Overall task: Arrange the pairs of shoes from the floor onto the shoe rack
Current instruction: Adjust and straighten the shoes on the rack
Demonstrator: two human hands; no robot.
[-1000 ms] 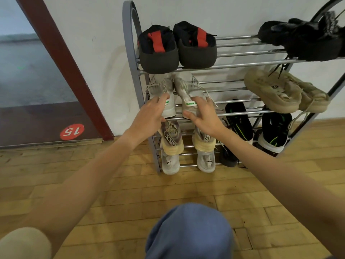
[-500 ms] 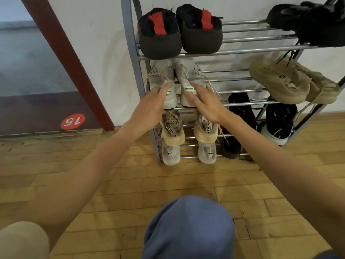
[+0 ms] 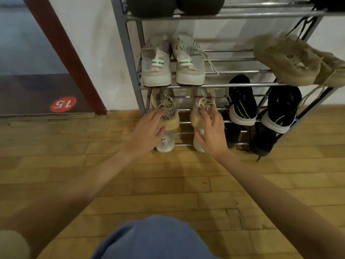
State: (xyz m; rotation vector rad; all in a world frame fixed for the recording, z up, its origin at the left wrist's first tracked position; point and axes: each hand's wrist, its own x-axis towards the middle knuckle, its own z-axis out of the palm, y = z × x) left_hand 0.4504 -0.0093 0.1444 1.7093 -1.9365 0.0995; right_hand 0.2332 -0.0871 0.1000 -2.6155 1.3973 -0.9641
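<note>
A grey metal shoe rack [image 3: 128,58] stands against the white wall. A pair of pale grey sneakers with green tags [image 3: 156,64] rests on its second shelf, heels toward me. Below them lies a pair of beige sneakers [image 3: 165,101] on the third shelf. My left hand [image 3: 147,131] touches the heel of the left beige sneaker with spread fingers. My right hand [image 3: 211,135] lies the same way over the heel of the right beige sneaker [image 3: 202,103]. White shoes [image 3: 166,143] on the bottom shelf are partly hidden behind my hands.
Black sneakers with green lines [image 3: 241,101] sit to the right on the third shelf, tan fuzzy shoes [image 3: 285,58] above them, dark shoes [image 3: 151,6] on top. A red door frame [image 3: 74,58] and a red "15" sticker [image 3: 63,104] are at left. My blue-clad knee [image 3: 155,240] is near.
Both hands have let go of the pale grey sneakers on the second shelf and dropped down to the beige pair one shelf lower. The view has tilted down.
</note>
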